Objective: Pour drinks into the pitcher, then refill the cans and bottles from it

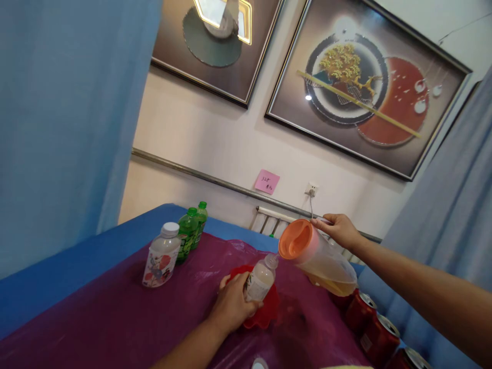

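My left hand (232, 302) is wrapped round a small clear bottle (262, 279) with a pale label and no cap, its neck leaning right. Under the bottle lies a red scalloped dish (272, 307), partly hidden by it. My right hand (338, 229) grips the handle of a clear plastic pitcher (326, 264) with an orange lid. The pitcher is tipped to the left, its lid close to the bottle's mouth, with yellowish liquid low in its body. Whether liquid is flowing between them, I cannot tell.
On the purple sheet (172, 318) stand a white-capped bottle (161, 256) and two green bottles (187, 233). Several red cans (380, 335) line the right edge. A white cap (260, 364) lies at the front. Blue curtains (73, 113) hang on both sides.
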{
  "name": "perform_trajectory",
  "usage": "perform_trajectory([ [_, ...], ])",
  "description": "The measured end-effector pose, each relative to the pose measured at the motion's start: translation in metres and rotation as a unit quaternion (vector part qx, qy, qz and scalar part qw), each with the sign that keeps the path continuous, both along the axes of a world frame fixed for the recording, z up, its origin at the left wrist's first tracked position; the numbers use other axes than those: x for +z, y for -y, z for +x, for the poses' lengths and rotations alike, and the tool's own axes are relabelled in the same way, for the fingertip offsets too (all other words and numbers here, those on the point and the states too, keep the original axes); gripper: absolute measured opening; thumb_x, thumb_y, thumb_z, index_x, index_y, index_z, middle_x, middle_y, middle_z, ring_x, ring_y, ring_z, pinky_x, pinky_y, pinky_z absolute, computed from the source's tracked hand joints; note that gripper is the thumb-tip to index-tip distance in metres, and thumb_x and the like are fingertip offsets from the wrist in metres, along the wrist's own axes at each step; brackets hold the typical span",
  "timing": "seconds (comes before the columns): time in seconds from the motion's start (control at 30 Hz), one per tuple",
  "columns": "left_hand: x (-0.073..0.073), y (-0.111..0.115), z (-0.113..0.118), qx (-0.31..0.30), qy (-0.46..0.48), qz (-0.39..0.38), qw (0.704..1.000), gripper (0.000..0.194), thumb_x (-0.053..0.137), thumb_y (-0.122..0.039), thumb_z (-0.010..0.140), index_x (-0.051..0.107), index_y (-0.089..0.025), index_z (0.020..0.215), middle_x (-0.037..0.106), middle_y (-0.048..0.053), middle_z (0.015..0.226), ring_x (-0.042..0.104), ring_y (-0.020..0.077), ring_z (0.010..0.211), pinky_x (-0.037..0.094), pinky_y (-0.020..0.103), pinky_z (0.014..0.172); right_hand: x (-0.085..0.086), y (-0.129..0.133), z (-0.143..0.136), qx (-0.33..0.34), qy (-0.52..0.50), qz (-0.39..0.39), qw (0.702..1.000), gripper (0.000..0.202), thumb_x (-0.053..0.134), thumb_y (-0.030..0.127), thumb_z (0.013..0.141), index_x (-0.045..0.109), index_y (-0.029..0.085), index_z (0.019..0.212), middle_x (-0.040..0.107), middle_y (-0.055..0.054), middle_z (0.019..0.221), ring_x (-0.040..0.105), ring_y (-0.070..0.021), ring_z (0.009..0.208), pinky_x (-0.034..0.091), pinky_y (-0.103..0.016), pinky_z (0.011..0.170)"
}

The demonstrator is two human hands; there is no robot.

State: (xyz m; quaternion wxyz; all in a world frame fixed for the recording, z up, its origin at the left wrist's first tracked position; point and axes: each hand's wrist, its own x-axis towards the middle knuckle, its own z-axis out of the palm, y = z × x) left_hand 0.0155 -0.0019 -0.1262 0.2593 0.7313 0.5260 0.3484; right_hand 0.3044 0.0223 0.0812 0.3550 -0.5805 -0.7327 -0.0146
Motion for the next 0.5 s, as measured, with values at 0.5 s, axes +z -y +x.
perform_trajectory([
  [0.5,-0.0023,-0.0001,-0.0007,0.005,0.005,0.014,1.0,0.058,0.08,-0.037,0.064,0.064,-0.025,0.118,0.071,0.007,0.125,0.061,0.0288,0.122,0.023,0.044,0.117,-0.0004,0.0022,-0.0007,-0.006,0.0,-0.013,1.0,0.068,0.058,0.084,0.071,0.031,0.025,0.052,0.023,0.006,0.054,0.024,-0.0105,0.053,0.018,-0.027,0.048],
])
